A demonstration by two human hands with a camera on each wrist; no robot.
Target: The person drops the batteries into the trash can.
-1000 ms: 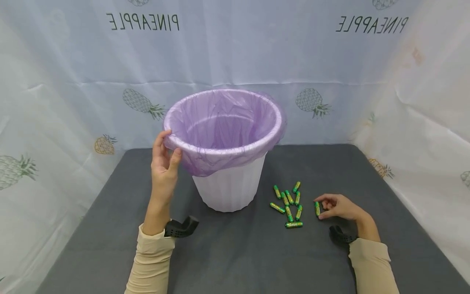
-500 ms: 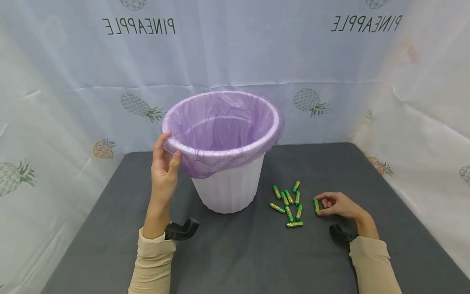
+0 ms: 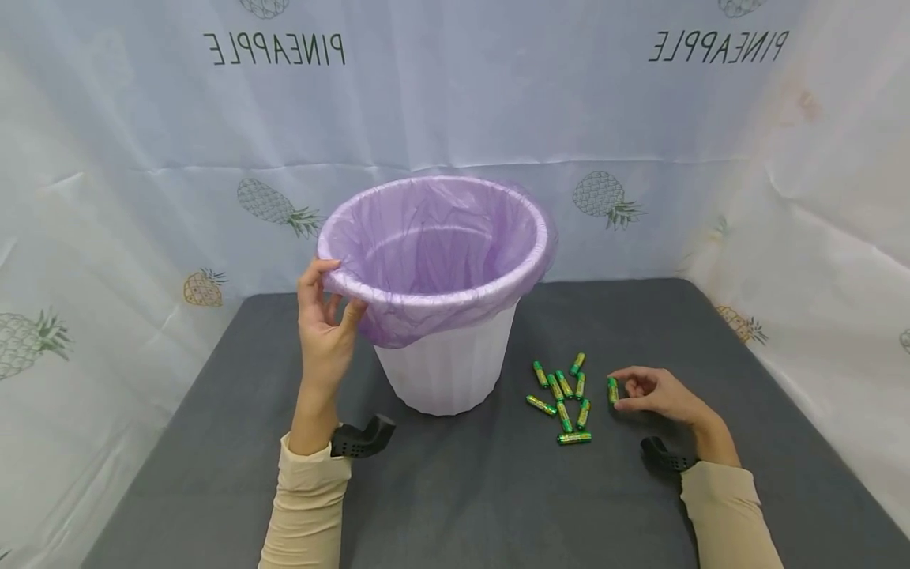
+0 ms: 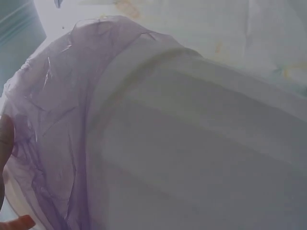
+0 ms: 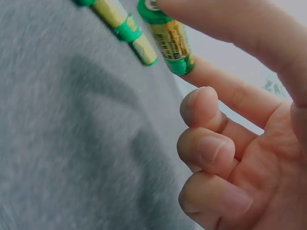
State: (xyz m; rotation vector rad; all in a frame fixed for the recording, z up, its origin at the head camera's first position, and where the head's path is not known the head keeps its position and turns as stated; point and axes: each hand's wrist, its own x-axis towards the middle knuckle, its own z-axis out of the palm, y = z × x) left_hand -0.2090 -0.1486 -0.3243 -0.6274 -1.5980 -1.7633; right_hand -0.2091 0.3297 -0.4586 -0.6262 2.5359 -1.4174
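Holding the rim of the white bin (image 3: 446, 359), the left hand (image 3: 325, 332) curls its fingers on the purple bag (image 3: 434, 245) inside. The right hand (image 3: 650, 393) pinches one green battery (image 3: 612, 390) beside the pile of batteries (image 3: 563, 395) on the grey table (image 3: 498, 490).

The right hand (image 3: 657, 393) has drawn the battery (image 3: 612, 390) it pinches between thumb and forefinger a little up from the grey table (image 3: 455, 490) and away from the near edge; a second ago that battery lay lower, closer to the near edge, with the fingers curled lower around it. In the right wrist view the battery (image 5: 168, 38) stands tilted, clear of the cloth. The left hand (image 3: 325, 328) has shifted slightly along the bin's (image 3: 444, 363) purple-bagged rim (image 3: 426, 296), thumb now further toward the near side.
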